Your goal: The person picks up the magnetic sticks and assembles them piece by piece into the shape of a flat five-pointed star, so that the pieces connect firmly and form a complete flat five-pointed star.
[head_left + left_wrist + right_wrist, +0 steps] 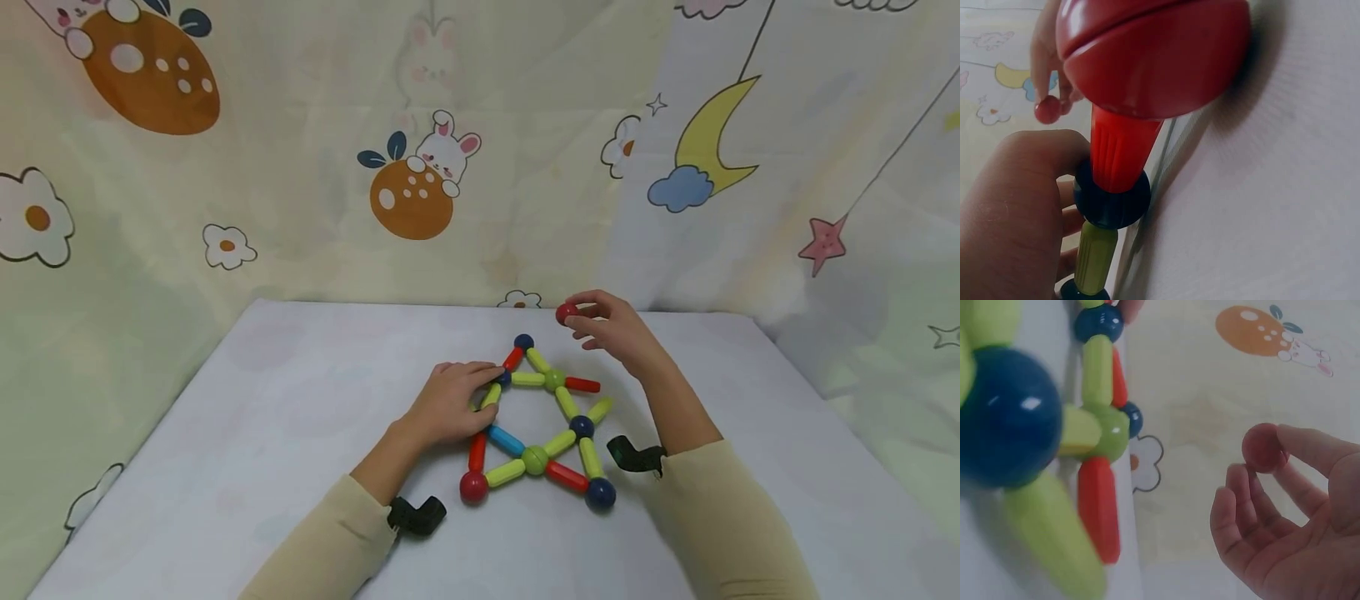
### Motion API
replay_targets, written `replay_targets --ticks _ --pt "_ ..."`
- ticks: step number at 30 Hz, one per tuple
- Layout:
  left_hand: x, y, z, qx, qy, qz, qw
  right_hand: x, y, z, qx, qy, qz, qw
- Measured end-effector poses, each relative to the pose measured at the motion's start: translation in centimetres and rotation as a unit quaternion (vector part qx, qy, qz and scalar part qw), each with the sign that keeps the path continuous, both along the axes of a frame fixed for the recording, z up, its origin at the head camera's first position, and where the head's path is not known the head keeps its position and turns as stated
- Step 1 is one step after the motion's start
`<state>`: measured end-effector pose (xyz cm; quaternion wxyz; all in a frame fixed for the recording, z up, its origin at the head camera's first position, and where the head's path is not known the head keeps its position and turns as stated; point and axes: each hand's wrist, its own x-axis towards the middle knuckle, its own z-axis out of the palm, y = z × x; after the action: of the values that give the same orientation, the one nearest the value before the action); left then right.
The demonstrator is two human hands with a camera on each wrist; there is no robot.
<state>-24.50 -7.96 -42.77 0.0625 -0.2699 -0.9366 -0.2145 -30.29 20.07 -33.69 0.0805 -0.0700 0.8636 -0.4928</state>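
A flat frame of magnetic building rods and balls lies on the table, with a light green ball (535, 460) at its near side. My left hand (452, 402) grips the frame's left side. In the left wrist view its thumb (1054, 147) presses a dark blue ball (1112, 199), and its other fingers show behind a yellow-green rod (1097, 256). My right hand (617, 331) is raised beyond the frame's far right, pinching a small red ball (1264, 448) between thumb and fingertips. A larger red ball (473, 487) forms the near left corner.
On the frame's right, a red rod (582, 385) and a yellow-green rod (601, 409) stick out with free ends. A dark blue ball (601, 494) marks the near right corner. The white table (225, 433) meets a patterned cloth backdrop (315, 167) at its far edge.
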Motion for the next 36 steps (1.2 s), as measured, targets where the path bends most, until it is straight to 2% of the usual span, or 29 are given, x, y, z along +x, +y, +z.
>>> replay_targets --ticks 7,13,21,29,36 --pt "-0.1 0.1 -0.1 -0.008 0.000 0.005 1.0000 1.7 2.1 -1.7 0.014 -0.006 0.011 0.9998" --pt "0.2 0.0 0.0 0.002 0.001 0.004 1.0000 2.8 4.2 -2.8 0.040 -0.012 0.009 0.9991" --pt "0.1 0.1 0.1 -0.002 -0.005 0.006 1.0000 4.2 7.1 -4.2 0.058 -0.051 -0.003 0.9971" --pt "0.0 0.0 -0.1 0.000 -0.002 0.004 1.0000 4.5 8.2 -5.4 0.062 -0.078 -0.013 0.9950" --pt "-0.1 0.0 -0.2 -0.008 -0.005 0.009 0.9999 4.3 9.7 -6.5 0.073 -0.061 0.013 0.9954"
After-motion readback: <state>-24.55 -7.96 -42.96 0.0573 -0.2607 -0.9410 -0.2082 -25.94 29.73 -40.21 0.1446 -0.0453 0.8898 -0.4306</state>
